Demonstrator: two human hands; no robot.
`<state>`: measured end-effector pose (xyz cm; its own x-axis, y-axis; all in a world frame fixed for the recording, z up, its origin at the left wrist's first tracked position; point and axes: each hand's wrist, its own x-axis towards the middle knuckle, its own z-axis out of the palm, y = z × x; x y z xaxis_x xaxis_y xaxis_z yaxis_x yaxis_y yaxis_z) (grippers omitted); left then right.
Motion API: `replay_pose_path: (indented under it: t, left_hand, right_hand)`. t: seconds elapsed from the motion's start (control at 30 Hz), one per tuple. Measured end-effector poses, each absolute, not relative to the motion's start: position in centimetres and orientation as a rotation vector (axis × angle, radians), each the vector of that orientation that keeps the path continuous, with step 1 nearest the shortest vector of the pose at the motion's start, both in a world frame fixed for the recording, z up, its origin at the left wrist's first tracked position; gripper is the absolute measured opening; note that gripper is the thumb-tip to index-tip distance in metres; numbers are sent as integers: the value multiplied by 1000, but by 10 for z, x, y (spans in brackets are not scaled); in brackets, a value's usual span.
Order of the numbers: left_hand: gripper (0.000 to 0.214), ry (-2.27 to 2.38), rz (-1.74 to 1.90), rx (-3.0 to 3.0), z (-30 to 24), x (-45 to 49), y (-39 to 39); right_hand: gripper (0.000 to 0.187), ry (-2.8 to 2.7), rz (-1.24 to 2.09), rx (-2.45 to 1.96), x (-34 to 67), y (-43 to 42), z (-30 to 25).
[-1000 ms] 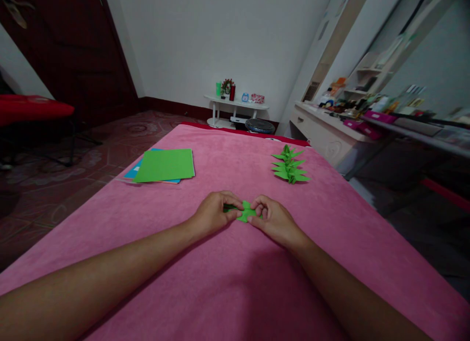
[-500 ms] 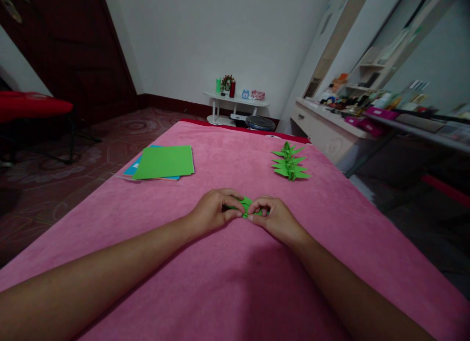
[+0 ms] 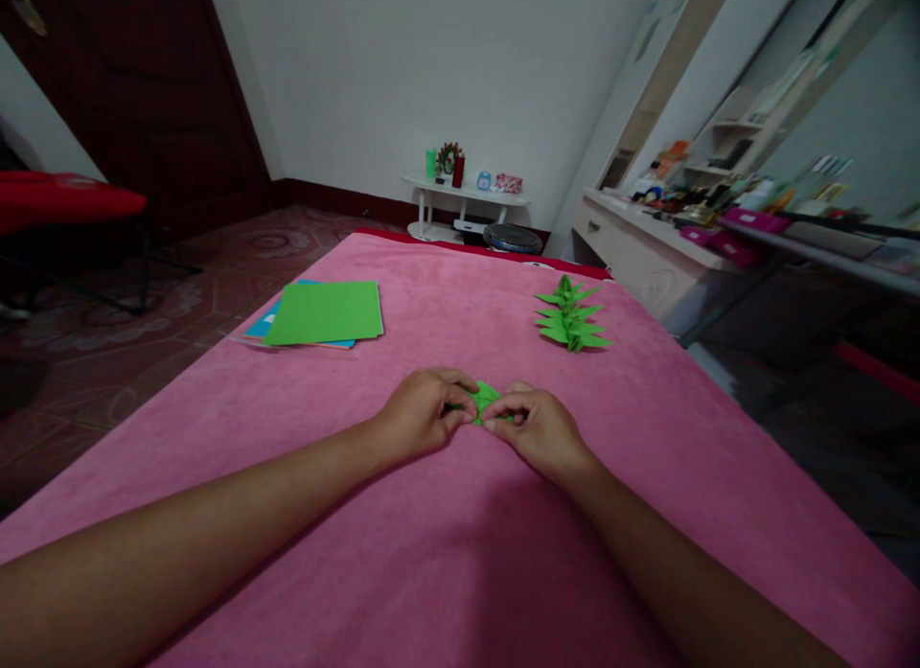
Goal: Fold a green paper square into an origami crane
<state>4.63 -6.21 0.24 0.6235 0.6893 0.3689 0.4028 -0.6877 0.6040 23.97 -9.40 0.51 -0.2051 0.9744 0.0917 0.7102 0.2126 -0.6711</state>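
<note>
A small piece of folded green paper [image 3: 486, 397] lies between my two hands, low over the pink cloth [image 3: 431, 534]. My left hand [image 3: 425, 414] pinches its left side with thumb and fingers. From the other side, my right hand [image 3: 538, 426] pinches it near the front edge, the fingertips of both hands close together. Much of the paper is hidden under my fingers, so its exact fold cannot be made out. Beyond my right hand stands a row of pointed green origami pieces [image 3: 572, 315], set close behind one another.
A stack of coloured sheets, with a green sheet [image 3: 327, 313] on top and a blue one [image 3: 260, 323] showing below, lies at the left. Farther off are a small white table [image 3: 467, 191], a cluttered dresser [image 3: 654, 232] and a red chair [image 3: 68, 198].
My right fingertips have shifted slightly along the paper's front edge, and a bit more of its middle shows. Both hands still pinch it. The whole view has moved a little.
</note>
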Motion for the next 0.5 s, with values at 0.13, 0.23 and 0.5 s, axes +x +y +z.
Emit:
replay_pose_path:
  t: [0.13, 0.23, 0.5]
  left_hand:
    - [17, 878, 815, 2492, 5, 44, -66]
    - [15, 920, 857, 2627, 10, 43, -70]
    - [39, 797, 600, 3055, 5, 40, -90]
  right_hand:
    - [10, -2086, 525, -1556, 239, -102, 9]
    - [11, -2220, 275, -1498, 233, -111, 19]
    - [32, -2372, -251, -1256, 220, -137, -2]
